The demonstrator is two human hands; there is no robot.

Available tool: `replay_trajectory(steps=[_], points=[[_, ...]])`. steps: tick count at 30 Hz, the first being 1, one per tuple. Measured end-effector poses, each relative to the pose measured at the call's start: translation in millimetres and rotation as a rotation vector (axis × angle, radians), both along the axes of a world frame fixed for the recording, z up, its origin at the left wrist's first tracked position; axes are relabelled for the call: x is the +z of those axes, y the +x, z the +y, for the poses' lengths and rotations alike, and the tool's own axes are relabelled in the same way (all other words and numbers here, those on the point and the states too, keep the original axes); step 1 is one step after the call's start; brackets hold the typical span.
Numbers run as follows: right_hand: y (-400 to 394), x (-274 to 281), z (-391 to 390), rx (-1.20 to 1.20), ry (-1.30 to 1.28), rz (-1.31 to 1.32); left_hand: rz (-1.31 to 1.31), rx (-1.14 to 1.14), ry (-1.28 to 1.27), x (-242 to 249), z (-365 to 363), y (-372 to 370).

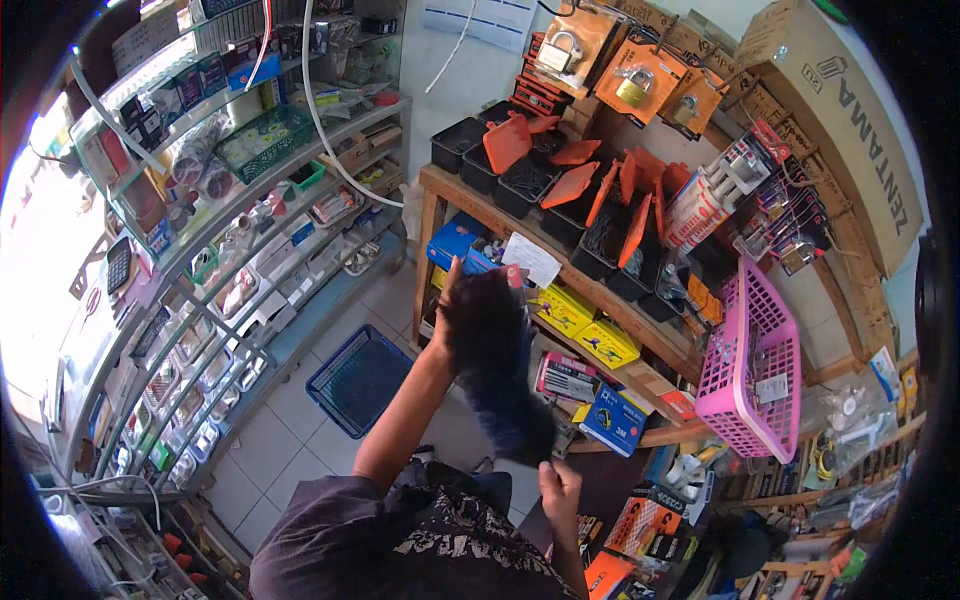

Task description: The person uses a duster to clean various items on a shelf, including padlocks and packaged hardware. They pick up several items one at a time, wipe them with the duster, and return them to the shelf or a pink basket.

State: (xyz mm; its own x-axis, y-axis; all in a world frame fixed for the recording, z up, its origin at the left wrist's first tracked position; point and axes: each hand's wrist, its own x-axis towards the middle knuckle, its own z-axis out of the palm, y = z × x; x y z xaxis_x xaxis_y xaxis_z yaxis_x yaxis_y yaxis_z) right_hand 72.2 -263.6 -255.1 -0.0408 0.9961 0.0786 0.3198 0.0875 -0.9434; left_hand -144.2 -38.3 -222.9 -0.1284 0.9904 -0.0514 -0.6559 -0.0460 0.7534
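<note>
A long, dark blue-black cloth-like item [500, 370], blurred by motion, hangs slantwise in front of my body. Its upper end lies against my left hand [445, 305], which is raised and holds it, with most of the fingers hidden behind the dark fabric. Close to the lower end, my right hand [559, 490] is closed in a fist at the item's edge. Just beyond the upper end are a blue box [455, 238] and a white paper [532, 260] on the wooden shelf.
A wooden shelf unit [430, 185] carries black bins with orange lids [570, 187]. A pink basket [725, 385] stands at its right. On the tiled floor [270, 455] lies a dark blue crate [318, 385]. Racks of small goods [230, 345] curve along the left; padlocks [633, 88] hang above.
</note>
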Motion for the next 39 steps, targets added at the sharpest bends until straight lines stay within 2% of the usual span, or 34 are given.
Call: replay_trajectory(steps=[1, 3, 5, 7, 10, 11, 13, 14, 15, 16, 17, 18, 19, 20, 21, 22, 23, 25, 26, 27, 29, 30, 33, 34, 35, 37, 39], points=[[-3, 4, 1, 0.003, -0.001, -0.001, -0.001, 0.003, -0.001, 17, -9, -11], [-14, 14, 4, -0.128, -0.192, 0.256, -0.417, -0.433, -0.076, 67, -37, -43], [-6, 7, 9, -0.051, -0.167, 0.217, -0.402, -0.396, -0.084, 65, -33, -37], [12, -2, 14, -0.043, -0.051, 0.061, -0.443, -0.247, -0.141, 80, -36, -33], [19, 22, 29, -0.149, -0.066, 0.384, -0.365, -0.500, -0.054, 63, -34, -49], [27, 21, 34, -0.148, -0.042, 0.478, -0.364, -0.505, -0.053, 62, -35, -49], [29, 43, 46, -0.119, -0.067, 0.413, -0.223, -0.648, -0.210, 76, -42, -49], [37, 45, 53, 0.027, 0.025, 0.148, -0.038, -0.617, -0.309, 89, -52, -49], [41, 49, 59, 0.160, 0.111, -0.121, 0.597, -0.634, 0.194, 22, -38, -53], [35, 60, 62, 0.152, 0.033, -0.148, 1.200, -0.576, 0.742, -59, -20, -57], [32, 60, 64, 0.107, 0.044, -0.140, 0.821, -0.685, 0.567, -92, -23, -57], [30, 57, 68, 0.124, 0.007, -0.116, 0.453, -0.775, 0.376, -104, -19, -55], [29, 56, 71, 0.147, -0.029, -0.091, 0.465, -0.809, 0.397, -66, -21, -52], [27, 59, 69, 0.131, -0.110, -0.096, 0.110, -0.718, 0.044, 2, -37, -51], [28, 58, 68, 0.111, -0.099, -0.085, -0.237, -0.588, -0.311, 40, -45, -51], [30, 56, 65, 0.127, -0.154, -0.069, -0.525, -0.830, 0.063, 18, -32, -64], [32, 54, 64, 0.151, -0.210, -0.056, -0.516, -0.839, 0.066, 26, -30, -65], [38, 45, 62, 0.167, -0.212, -0.046, -0.221, -0.481, -0.101, 66, -37, -67], [38, 40, 62, 0.184, -0.226, -0.040, -0.230, -0.428, -0.159, 80, -42, -59], [34, 37, 65, 0.182, -0.227, -0.036, -0.227, -0.429, -0.160, 73, -42, -57], [18, 32, 72, 0.154, -0.228, 0.051, 0.127, -0.462, -0.404, 35, -39, -48], [11, 27, 76, 0.125, -0.252, 0.080, 0.187, -0.459, -0.342, 12, -34, -39], [-8, 40, 76, 0.088, -0.227, 0.187, 0.162, -0.432, -0.295, 79, -49, -26], [-10, 43, 73, 0.077, -0.224, 0.190, -0.167, -0.487, -0.178, 75, -36, -30], [-6, 37, 69, 0.092, -0.239, 0.186, -0.175, -0.469, -0.190, 72, -32, -38], [8, 21, 57, 0.102, -0.276, 0.217, -0.206, -0.390, -0.158, 108, -36, -55], [10, 16, 46, 0.117, -0.289, 0.182, -0.274, -0.426, -0.081, 89, -16, -66]])
